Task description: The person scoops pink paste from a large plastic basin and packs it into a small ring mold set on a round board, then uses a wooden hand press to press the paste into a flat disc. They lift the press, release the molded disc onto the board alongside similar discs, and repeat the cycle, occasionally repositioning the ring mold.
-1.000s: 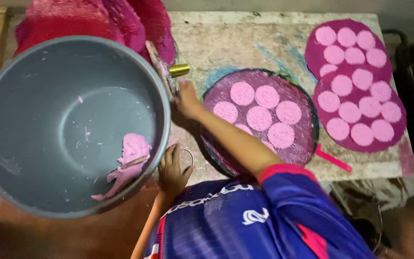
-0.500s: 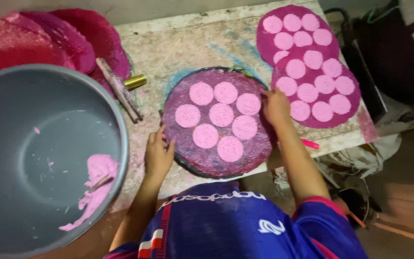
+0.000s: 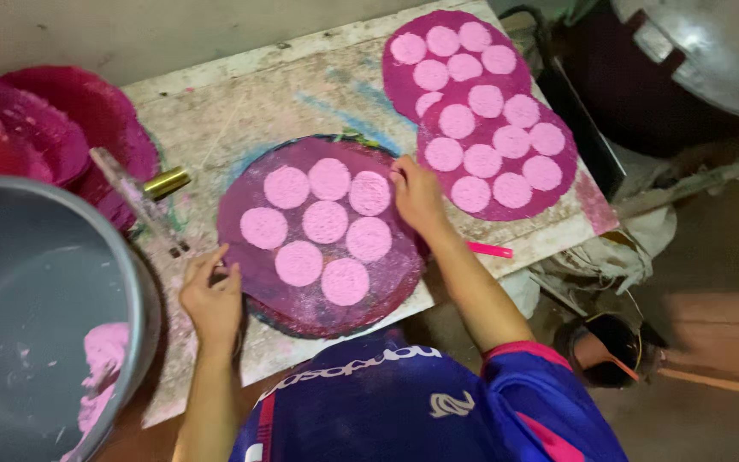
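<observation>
your left hand [image 3: 213,299] and right hand [image 3: 416,195] grip opposite rims of the round purple tray [image 3: 322,235] mid-desk [image 3: 301,94], fingers closed on it. tilting could slide its seven pink discs [image 3: 325,222] off.

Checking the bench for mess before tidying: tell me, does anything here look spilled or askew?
Yes. Pink paste streaks the table, and the round mat the left hand and right hand hold overhangs its front edge. The discs sit evenly.
</observation>
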Motion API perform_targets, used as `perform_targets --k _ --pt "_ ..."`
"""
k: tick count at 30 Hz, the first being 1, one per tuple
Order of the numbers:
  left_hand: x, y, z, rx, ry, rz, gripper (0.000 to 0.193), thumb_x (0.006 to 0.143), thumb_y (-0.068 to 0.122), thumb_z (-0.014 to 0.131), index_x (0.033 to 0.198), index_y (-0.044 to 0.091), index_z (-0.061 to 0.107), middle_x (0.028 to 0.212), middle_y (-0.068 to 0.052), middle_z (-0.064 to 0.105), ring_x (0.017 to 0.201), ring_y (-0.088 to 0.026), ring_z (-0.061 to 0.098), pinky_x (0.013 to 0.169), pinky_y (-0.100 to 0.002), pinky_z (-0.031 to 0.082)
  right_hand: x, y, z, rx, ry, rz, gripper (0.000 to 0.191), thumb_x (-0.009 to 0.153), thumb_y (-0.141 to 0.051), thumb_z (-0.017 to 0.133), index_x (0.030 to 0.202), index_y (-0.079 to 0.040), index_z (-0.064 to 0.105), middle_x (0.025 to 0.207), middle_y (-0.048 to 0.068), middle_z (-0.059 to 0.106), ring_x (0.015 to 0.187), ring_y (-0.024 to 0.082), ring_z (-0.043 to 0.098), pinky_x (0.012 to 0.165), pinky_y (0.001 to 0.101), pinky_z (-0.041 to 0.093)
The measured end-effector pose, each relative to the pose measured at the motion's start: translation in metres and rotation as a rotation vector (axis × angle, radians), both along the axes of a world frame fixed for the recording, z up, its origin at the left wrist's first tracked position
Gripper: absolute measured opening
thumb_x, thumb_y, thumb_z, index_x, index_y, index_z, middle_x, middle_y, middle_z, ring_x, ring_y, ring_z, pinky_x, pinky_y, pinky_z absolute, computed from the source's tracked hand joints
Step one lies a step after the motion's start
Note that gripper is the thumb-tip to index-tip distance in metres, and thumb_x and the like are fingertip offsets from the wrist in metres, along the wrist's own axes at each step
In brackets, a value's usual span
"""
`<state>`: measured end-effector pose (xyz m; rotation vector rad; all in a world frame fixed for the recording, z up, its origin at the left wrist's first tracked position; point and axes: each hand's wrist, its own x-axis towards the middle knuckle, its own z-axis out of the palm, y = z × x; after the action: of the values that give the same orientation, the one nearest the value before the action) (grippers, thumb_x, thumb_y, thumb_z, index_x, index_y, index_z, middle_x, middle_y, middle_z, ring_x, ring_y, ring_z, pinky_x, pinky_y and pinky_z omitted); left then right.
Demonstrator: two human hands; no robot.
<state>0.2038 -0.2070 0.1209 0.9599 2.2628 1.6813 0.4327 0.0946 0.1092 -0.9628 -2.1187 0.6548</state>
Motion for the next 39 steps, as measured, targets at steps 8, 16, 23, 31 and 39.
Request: perform_targets --k 8,16,23,31,39 --pt "0.01 0.07 0.079 0.021 0.138 -0.245 0.04 0.09 0.001 0.078 0.129 0.004 0.073 0.116 -0.009 0.068 0.094 -0.013 0.061 0.089 -0.025 0.051 0.086 0.015 0.047 -0.028 0.229 -0.069 0.013 0.103 -0.014 0.062 0.108 -0.002 0.064 0.089 0.017 0.065 0.08 0.028 0.066 0.071 0.0368 0.051" --pt "0.112 0.265 0.057 0.134 -0.004 -0.651 0.039 0.084 0.004 0.078 0.123 0.009 0.074 0.119 -0.008 0.07 0.091 -0.012 0.066 0.082 -0.025 0.056 0.25 0.059 0.072 0.224 0.167 -0.443 0.007 0.104 -0.006 0.059 0.107 -0.001 0.062 0.094 0.016 0.067 0.087 0.026 0.066 0.081 0.0379 0.052" --pt "0.19 0.363 0.025 0.023 0.109 -0.682 0.039 0.08 0.005 0.081 0.118 0.01 0.076 0.109 -0.012 0.07 0.087 -0.016 0.069 0.076 -0.028 0.055 0.306 0.082 0.036 0.126 0.136 -0.744 0.012 0.099 0.002 0.055 0.11 -0.001 0.06 0.092 0.016 0.065 0.085 0.029 0.064 0.079 0.0404 0.051" --pt "0.107 0.307 0.04 0.147 0.117 -0.498 0.039 0.084 0.0 0.077 0.121 0.009 0.072 0.122 -0.008 0.065 0.093 -0.019 0.064 0.083 -0.031 0.057 0.254 0.106 0.025 0.191 0.15 -0.507 0.023 0.095 0.003 0.059 0.118 0.001 0.059 0.11 0.019 0.059 0.095 0.028 0.06 0.084 0.0372 0.05" --pt "-0.011 0.074 0.007 -0.024 0.027 0.007 0.032 0.092 0.001 0.068 0.123 0.009 0.071 0.116 -0.012 0.064 0.097 -0.02 0.067 0.086 -0.031 0.059 -0.041 0.074 0.057 -0.136 0.145 0.367 0.017 0.101 -0.006 0.064 0.118 -0.005 0.063 0.096 0.009 0.063 0.086 0.018 0.061 0.08 0.0326 0.052"
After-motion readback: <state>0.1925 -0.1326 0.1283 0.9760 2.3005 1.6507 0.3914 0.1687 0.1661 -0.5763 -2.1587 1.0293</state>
